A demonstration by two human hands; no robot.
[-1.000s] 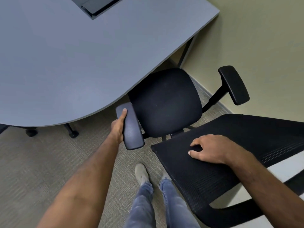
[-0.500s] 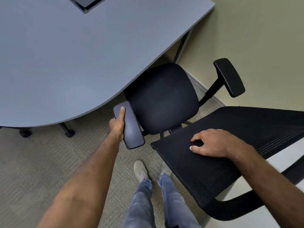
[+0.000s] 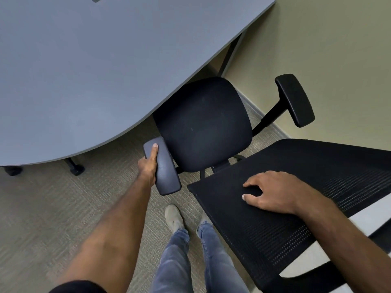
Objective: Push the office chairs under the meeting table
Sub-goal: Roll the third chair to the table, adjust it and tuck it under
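- Left hand (image 3: 149, 163) grips the near armrest (image 3: 163, 166) of the office chair (image 3: 203, 123), fingers wrapped under its outer edge and the thumb laid flat along the top, just as it did a second ago.
- Grey tabletop (image 3: 95, 70) fills the upper left, and its curved edge now covers the far left corner of the chair's seat; a second ago the seat sat a little further out from that edge.
- Under the tabletop's near edge, two dark castors (image 3: 77, 169) stand on the carpet (image 3: 53, 208).
- Between the arms, two legs in jeans (image 3: 179, 250) and a light shoe (image 3: 174, 216) stand just behind the chair.
- Right hand (image 3: 270, 193) lies palm down on the top of the mesh backrest (image 3: 296, 208), fingers curled over its front edge, placed as before.
- Far armrest (image 3: 295, 100) stands clear of the tabletop, near the beige wall (image 3: 338, 49).
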